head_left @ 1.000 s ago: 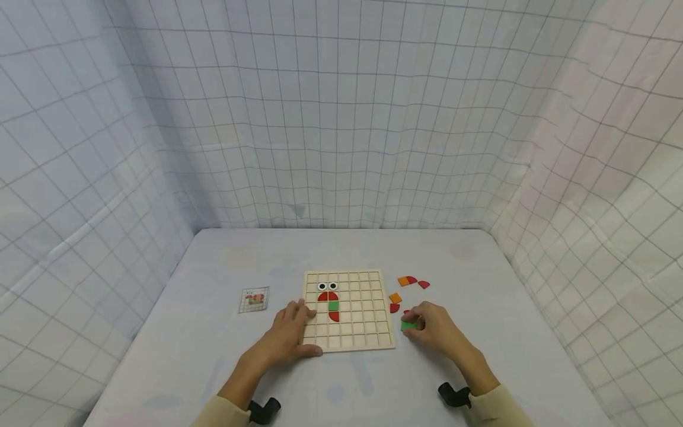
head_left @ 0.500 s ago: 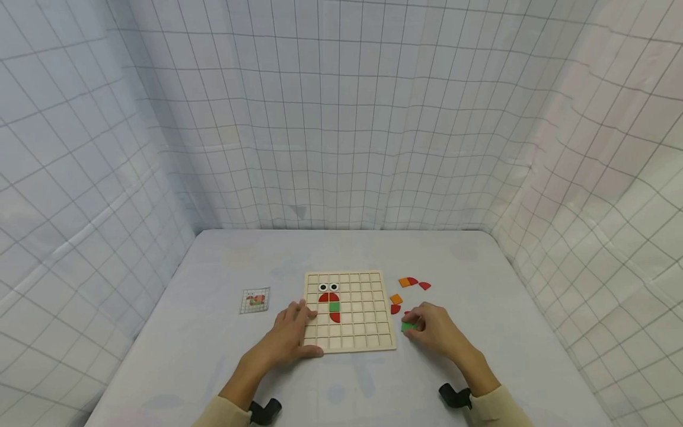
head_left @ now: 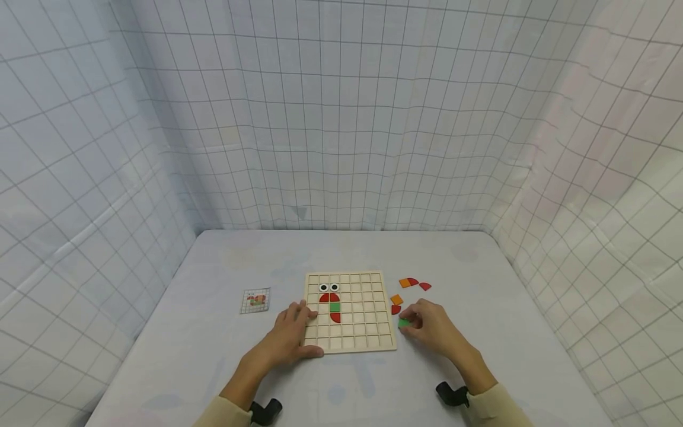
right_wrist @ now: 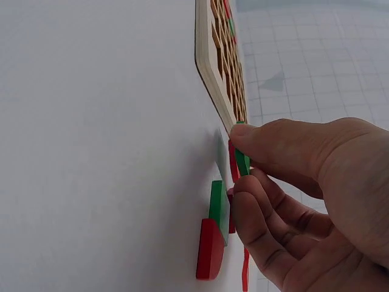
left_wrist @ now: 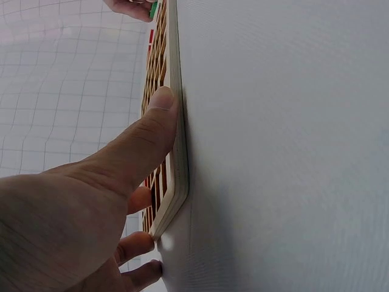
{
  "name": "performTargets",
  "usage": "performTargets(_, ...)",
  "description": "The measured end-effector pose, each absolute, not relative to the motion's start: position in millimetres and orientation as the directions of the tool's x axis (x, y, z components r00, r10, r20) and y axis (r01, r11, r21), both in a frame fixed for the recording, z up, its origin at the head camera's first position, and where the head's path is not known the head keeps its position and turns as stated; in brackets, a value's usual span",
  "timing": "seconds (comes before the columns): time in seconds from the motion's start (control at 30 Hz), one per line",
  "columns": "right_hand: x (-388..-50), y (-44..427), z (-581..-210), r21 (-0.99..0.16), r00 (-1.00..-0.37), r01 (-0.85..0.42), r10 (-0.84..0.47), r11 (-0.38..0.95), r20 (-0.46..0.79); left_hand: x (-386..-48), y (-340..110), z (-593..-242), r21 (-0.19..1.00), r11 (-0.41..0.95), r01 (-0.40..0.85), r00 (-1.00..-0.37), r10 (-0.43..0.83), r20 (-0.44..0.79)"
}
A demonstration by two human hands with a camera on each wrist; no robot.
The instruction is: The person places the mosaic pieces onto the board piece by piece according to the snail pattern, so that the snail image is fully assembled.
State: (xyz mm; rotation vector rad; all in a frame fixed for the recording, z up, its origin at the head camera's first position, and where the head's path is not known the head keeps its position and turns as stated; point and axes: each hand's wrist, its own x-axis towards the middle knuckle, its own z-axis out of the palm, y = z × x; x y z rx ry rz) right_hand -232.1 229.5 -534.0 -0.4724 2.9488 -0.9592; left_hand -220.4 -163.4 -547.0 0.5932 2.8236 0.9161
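Observation:
My left hand (head_left: 290,333) rests on the near left corner of a wooden grid board (head_left: 368,323). In the left wrist view its thumb (left_wrist: 137,146) lies straight along the board's edge. To the right of the board, my right hand (head_left: 433,326) pinches a green tile (right_wrist: 242,159) between thumb and fingertips, off the table. Below that hand, the right wrist view has another green tile (right_wrist: 216,204) and a red tile (right_wrist: 209,249) on the table. Two eye tiles (head_left: 329,287), red quarter-circles (head_left: 335,318) and a green square (head_left: 334,306) sit in the grid.
A small picture card (head_left: 255,300) lies left of the board. Orange squares (head_left: 396,300) and red quarter-circles (head_left: 425,286) are scattered to the board's right. Grid-patterned curtains (head_left: 341,118) enclose the white table (head_left: 341,249) at the back and sides.
My right hand has shifted slightly left, toward the board, with the green tile in its fingers. The left hand stays in place on the board.

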Motion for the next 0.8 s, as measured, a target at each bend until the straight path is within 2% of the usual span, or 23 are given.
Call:
performTargets(0.23, -236.2, 218.4, -530.7, -0.586, -0.938, -0.333, -0.32, 0.739, 0.129, -215.8, -156.7, -527.3, 0.597, 0.765, 0.242, -0.93, 0.359, -0.083)
performTargets(0.8, -246.9, 181.2, -520.9, -0.632, -0.908, -0.379, -0.402, 0.676, 0.115, -216.1, -154.4, -525.3, 0.587, 0.778, 0.223, -0.936, 0.34, -0.095)
